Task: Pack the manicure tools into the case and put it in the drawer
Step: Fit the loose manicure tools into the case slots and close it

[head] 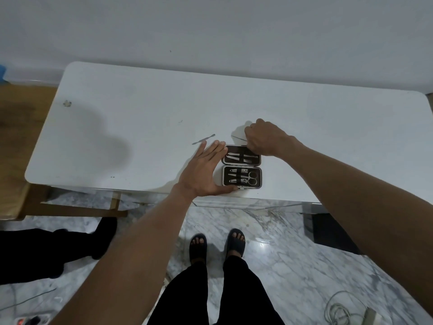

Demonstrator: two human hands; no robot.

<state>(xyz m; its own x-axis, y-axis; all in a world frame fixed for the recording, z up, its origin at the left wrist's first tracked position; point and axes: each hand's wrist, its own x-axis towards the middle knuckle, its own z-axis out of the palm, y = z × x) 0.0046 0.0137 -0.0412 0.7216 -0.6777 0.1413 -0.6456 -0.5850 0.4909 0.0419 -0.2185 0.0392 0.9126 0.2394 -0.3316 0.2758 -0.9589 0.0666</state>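
Note:
A small dark manicure case [241, 167] lies open flat near the front edge of the white table [140, 118]. Its near half holds scissors, clippers and other metal tools under straps; the far half holds tweezers and another tool. My left hand [203, 172] lies flat and open against the case's left side, thumb along its front edge. My right hand [263, 138] is closed at the case's far right corner, pinching a thin metal tool at the far half; the tool is mostly hidden. A slim metal tool [203, 139] lies loose on the table left of the case.
A thin pointed tool or its shadow [237, 137] lies beside my right hand. A drawer front [234, 204] shows under the table edge. A wooden stool [21, 146] stands at left. Another person's dark legs [46, 249] are at lower left. Cables [339, 310] lie on the marble floor.

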